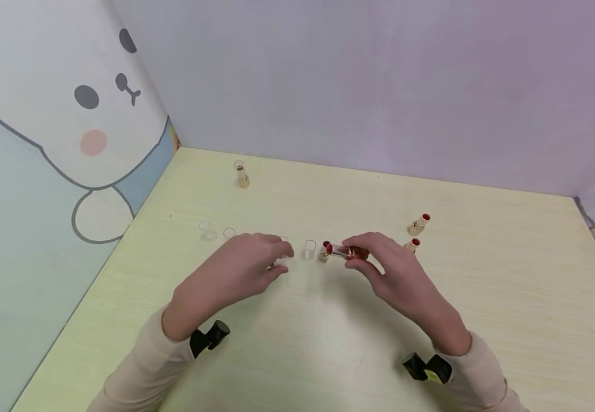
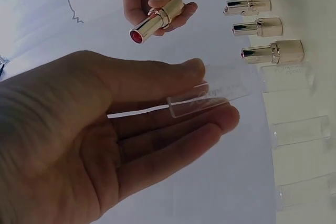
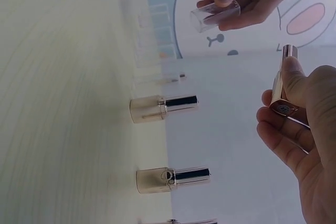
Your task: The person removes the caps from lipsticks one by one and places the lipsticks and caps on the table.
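Note:
Between thumb and fingers, my left hand pinches a clear lipstick cap held above the table. Opposite it, my right hand grips an uncapped gold lipstick. The lipstick lies nearly level in the head view, its red end pointing left toward the cap; the two are apart. Just past that red end, another uncapped lipstick stands upright on the table. A clear cap stands between it and my left hand.
More clear caps stand left of the left hand, partly hidden by it. Two uncapped lipsticks stand beyond the right hand, one partly covered. Another lipstick stands far left on the pale wooden table. A wall borders the back.

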`<state>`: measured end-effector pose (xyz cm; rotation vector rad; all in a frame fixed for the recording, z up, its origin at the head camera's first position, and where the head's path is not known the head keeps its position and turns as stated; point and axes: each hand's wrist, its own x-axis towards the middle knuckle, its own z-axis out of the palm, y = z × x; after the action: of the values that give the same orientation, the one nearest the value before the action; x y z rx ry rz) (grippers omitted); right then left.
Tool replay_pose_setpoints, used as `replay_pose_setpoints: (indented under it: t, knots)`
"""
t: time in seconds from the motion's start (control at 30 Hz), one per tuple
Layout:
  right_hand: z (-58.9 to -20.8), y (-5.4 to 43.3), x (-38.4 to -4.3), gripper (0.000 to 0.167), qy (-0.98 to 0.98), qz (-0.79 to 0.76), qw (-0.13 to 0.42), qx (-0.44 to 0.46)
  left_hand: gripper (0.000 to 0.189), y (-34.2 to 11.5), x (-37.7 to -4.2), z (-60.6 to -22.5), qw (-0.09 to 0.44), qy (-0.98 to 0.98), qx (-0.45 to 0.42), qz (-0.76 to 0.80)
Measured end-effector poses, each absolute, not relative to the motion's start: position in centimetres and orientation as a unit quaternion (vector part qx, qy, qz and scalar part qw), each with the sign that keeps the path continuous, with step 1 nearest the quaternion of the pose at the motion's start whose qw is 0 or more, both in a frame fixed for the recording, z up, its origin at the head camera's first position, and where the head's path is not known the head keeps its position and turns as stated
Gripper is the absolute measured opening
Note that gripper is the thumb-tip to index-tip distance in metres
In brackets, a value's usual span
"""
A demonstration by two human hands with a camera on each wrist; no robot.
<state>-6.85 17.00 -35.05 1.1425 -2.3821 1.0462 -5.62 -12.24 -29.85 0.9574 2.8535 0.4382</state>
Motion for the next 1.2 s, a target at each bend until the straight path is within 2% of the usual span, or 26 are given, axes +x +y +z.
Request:
replay_pose_setpoints:
  t: [0.17,0.3,0.5,0.67,1.03,1.2]
  knots:
    - [-35.0,16.9,-6.8,0.040,-0.830,0.361,0.145,0.400,0.017,-11.8,-5.7,-30.7,0.084,0.940,0.316,0.102]
    - [-35.0,16.9,-6.8,0.040,-0.831,0.358,0.146,0.400,0.010,-11.5,-5.8,-31.5,0.095,0.939,0.318,0.085]
    - [-35.3,16.9,-6.7,0.038,-0.829,0.362,0.142,0.402,0.025,-11.2,-5.6,-32.6,0.104,0.938,0.319,0.088]
    - [-35.4,16.9,-6.8,0.038,-0.829,0.361,0.144,0.401,0.030,-11.2,-5.5,-33.3,0.116,0.938,0.315,0.089]
    - [-35.4,16.8,-6.8,0.036,-0.828,0.362,0.143,0.403,0.016,-10.7,-5.6,-33.8,0.141,0.943,0.298,0.054]
    - [-35.4,16.9,-6.8,0.028,-0.832,0.359,0.135,0.402,0.015,-10.8,-5.7,-33.9,0.149,0.944,0.290,0.058]
